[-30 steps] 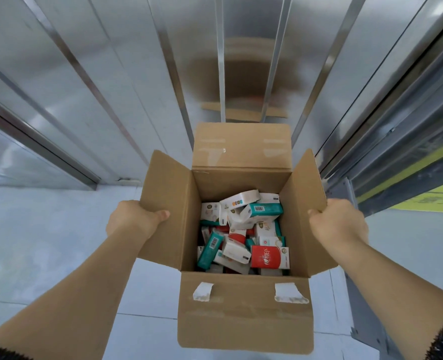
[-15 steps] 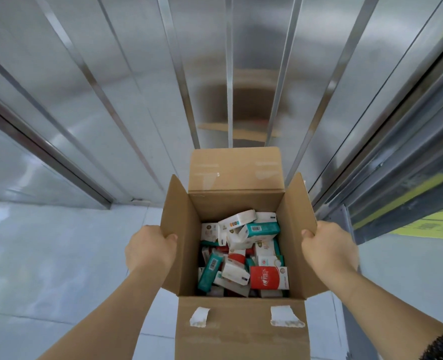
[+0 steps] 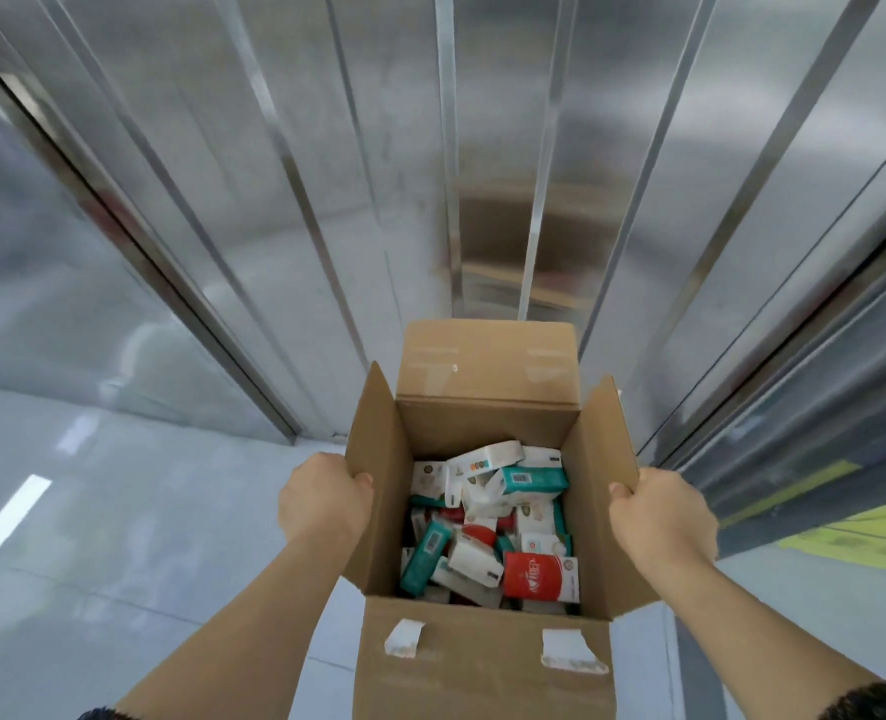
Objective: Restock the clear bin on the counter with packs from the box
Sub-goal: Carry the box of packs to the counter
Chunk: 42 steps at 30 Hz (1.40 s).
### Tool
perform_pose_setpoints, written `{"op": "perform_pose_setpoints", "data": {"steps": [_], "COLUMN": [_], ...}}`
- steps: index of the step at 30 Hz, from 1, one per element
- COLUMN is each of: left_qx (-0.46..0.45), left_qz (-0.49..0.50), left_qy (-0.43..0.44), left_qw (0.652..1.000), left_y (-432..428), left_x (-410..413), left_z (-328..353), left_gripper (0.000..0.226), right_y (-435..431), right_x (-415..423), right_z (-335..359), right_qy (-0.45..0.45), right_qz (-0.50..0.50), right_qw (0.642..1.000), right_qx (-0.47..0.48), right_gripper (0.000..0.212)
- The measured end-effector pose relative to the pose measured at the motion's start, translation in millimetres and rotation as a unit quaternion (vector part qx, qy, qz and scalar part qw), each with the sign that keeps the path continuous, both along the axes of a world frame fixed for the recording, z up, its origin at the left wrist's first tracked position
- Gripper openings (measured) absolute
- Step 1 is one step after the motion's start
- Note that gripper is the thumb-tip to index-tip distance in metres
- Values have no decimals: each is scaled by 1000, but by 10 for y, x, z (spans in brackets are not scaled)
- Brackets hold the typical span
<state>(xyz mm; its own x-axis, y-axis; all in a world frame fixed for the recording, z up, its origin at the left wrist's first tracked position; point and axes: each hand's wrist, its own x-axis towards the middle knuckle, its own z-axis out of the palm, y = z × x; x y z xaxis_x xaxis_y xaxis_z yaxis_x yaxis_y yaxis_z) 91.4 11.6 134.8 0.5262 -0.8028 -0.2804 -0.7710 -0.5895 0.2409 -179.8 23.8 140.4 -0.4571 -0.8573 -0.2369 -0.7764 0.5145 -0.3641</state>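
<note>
My left hand (image 3: 323, 506) and right hand (image 3: 661, 517) each grip a side flap of the cardboard box (image 3: 482, 662), tissue packs (image 3: 487, 527) loose between them. Keep it level; clear bin not visible.

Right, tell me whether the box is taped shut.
No, the box stands open, packs showing inside, left hand and right hand gripping its side flaps.
</note>
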Motion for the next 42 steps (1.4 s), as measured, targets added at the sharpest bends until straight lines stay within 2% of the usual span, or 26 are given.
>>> {"op": "perform_pose_setpoints", "data": {"steps": [6, 17, 23, 31, 38, 42], "left_qx": [-15, -68, -82, -85, -92, -90], "left_qz": [43, 212, 273, 328, 410, 458], "left_qy": [6, 60, 46, 1, -17, -43], "left_qw": [999, 973, 957, 941, 907, 883], "left_y": [169, 835, 1245, 1727, 2161, 2417], "left_x": [192, 881, 1526, 2344, 2921, 3076], "left_z": [714, 1746, 2044, 2238, 2375, 2453], "left_gripper": [22, 20, 16, 14, 15, 19], "right_y": [-154, -341, -367, -332, -206, -187], "right_x": [202, 991, 1792, 2869, 3790, 4280], "right_z": [793, 1944, 2135, 2122, 2302, 2400], "right_qy": [19, -2, 7, -42, -27, -11], "right_qz": [61, 228, 298, 355, 439, 507], "right_qw": [998, 973, 954, 934, 898, 861], "right_qx": [-6, -26, -27, -14, -19, -30], "right_gripper": [29, 17, 15, 20, 25, 16]}}
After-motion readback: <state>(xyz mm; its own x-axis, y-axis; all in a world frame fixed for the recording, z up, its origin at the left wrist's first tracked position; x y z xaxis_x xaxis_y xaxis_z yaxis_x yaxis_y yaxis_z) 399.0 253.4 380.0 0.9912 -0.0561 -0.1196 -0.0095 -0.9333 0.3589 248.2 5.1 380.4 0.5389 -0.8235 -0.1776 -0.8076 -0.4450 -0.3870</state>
